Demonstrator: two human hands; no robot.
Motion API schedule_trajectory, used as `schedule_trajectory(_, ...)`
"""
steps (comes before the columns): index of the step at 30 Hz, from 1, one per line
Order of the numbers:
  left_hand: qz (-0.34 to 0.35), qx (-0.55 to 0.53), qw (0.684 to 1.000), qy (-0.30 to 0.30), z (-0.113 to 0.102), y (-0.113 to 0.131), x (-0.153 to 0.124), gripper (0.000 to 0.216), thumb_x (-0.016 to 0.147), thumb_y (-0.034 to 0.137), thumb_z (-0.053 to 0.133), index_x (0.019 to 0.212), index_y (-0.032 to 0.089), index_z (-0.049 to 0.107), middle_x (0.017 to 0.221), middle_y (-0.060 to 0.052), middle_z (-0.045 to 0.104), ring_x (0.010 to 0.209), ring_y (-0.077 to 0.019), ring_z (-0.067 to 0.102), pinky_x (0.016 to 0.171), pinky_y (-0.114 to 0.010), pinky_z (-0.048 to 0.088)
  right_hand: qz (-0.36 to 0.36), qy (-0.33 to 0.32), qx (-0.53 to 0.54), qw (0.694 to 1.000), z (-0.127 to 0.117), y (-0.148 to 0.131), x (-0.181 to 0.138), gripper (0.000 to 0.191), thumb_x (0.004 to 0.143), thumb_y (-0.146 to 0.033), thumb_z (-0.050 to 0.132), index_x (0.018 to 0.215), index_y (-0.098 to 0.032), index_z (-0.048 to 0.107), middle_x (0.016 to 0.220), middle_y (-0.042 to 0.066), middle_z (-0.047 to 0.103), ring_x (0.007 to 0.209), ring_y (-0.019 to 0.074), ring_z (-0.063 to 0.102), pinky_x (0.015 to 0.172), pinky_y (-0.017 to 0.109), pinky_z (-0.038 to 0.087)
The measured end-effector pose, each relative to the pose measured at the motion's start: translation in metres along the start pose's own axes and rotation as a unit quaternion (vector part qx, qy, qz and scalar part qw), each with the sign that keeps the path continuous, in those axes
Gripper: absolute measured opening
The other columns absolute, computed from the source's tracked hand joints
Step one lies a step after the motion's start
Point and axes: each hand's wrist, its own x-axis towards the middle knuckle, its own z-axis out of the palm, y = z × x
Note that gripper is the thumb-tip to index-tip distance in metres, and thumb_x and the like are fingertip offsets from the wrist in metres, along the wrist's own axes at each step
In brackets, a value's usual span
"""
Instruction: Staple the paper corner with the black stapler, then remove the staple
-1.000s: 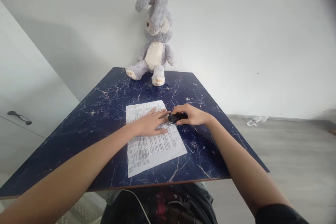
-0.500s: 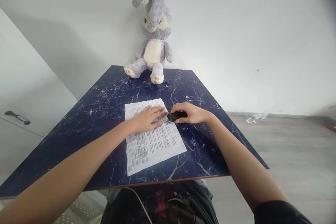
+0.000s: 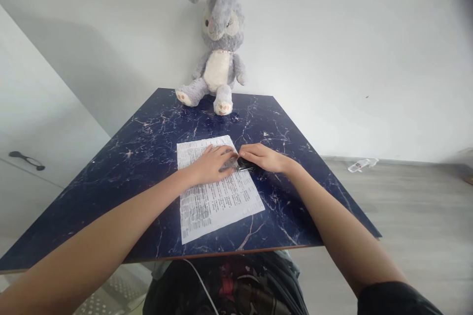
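A printed sheet of paper (image 3: pixel 210 216) lies at a slant on the dark blue marbled table. My left hand (image 3: pixel 212 165) rests on its upper part, fingers apart and slightly bent, with the fingertips close to the nose of a black stapler (image 3: pixel 244 164). That stapler sits across the paper's right edge, its metal base showing at the front. From above, my right hand (image 3: pixel 263 156) covers the stapler, fingers over its top; much of its body is hidden under the palm.
A grey plush rabbit (image 3: pixel 218 69) sits at the table's far edge against the wall. To the left stands a white cabinet with a dark handle (image 3: pixel 27 160). A clear plastic item (image 3: pixel 362 165) lies on the floor at right. A white cable (image 3: pixel 201 285) crosses my lap.
My right hand has shifted from gripping the stapler's sides to lying over its top. My left fingers have bent a little more. The view has tilted slightly.
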Motion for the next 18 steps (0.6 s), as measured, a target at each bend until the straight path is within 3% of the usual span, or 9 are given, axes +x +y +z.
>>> schedule_trajectory(8,-0.001,-0.008,1.0,0.003,0.002,0.001,0.002,0.044,0.102,0.047,0.043,0.14,0.026,0.053,0.149,-0.011,0.05,0.137,-0.0342,0.047,0.12,-0.062,0.021,0.023,0.011,-0.024,0.999,0.004,-0.002,0.002,0.049,0.109,-0.053,0.03,0.078,-0.021,0.049,0.077,0.001,0.055,0.071,0.0166,0.048,0.07,0.033,0.037)
schedule_trajectory(18,0.007,-0.011,1.0,0.014,0.006,-0.004,0.004,0.045,0.102,0.047,0.045,0.142,0.028,0.053,0.148,-0.01,0.051,0.135,-0.0334,0.049,0.121,-0.063,0.018,0.025,-0.002,-0.168,0.985,0.012,-0.006,0.002,0.046,0.111,-0.045,0.026,0.089,-0.019,0.057,0.091,0.007,0.065,0.081,0.0193,0.056,0.075,0.034,0.039)
